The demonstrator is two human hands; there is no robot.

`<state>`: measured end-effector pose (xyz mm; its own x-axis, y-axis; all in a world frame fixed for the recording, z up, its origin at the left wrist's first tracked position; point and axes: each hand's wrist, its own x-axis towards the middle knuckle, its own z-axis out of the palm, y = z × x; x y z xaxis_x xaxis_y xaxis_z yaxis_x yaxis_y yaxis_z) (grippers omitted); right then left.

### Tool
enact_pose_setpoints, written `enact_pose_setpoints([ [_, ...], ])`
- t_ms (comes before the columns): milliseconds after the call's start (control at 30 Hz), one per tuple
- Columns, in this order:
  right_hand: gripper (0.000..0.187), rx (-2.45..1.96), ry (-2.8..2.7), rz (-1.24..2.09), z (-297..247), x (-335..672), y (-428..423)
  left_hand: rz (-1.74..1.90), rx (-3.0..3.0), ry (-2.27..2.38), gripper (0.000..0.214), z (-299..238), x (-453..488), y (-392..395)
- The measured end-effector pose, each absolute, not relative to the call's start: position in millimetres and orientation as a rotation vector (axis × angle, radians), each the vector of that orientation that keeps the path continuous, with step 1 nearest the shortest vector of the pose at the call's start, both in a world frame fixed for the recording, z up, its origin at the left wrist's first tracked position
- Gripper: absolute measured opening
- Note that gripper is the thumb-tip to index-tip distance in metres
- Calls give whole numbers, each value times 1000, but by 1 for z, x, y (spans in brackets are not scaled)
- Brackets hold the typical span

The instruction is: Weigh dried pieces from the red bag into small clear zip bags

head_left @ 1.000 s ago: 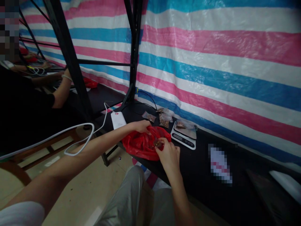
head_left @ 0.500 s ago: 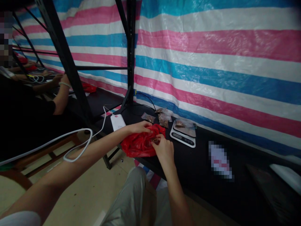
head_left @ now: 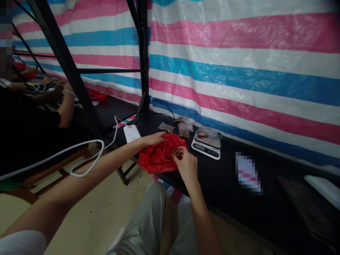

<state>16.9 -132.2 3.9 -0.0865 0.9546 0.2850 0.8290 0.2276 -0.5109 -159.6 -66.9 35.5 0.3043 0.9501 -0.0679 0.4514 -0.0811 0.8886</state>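
A crumpled red plastic bag [head_left: 155,158] lies at the front edge of the black table, its mouth turned up. My left hand [head_left: 156,138] grips the bag's far rim, fingers closed on the plastic. At the mouth, my right hand [head_left: 186,161] reaches in from the right with thumb and fingers curled together around small brown dried pieces [head_left: 176,152]. Just behind and to the right stands a white digital scale [head_left: 205,150], bearing a clear zip bag [head_left: 208,132] with brown contents. Several small filled zip bags [head_left: 183,131] lie behind the red bag.
A white power bank [head_left: 132,133] with a white cable [head_left: 115,131] lies left of the bag; the cable loops over my left forearm. A black metal post [head_left: 143,53] rises at the back. At the left a co-worker's arm [head_left: 67,106] shows. A blurred-out packet [head_left: 249,173] lies right.
The view has tilted down slightly, so the scene sits a little differently. My left hand still grips the red bag, and my right hand's fingers have shifted slightly at its mouth.
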Motion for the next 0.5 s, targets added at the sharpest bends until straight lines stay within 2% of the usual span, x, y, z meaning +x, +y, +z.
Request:
enact_pose_setpoints([
  [100, 27, -1657, -1998, 192, 16, 17, -140, 677, 1832, 1429, 10, 29, -166, -65],
  [200, 26, -1658, -2040, 122, 28, 16, -145, 710, 1876, 1485, 9, 23, -170, -64],
  [500, 23, -1768, -2115, 222, 20, 6, -131, 970, 1758, 1362, 8, 26, -166, -65],
])
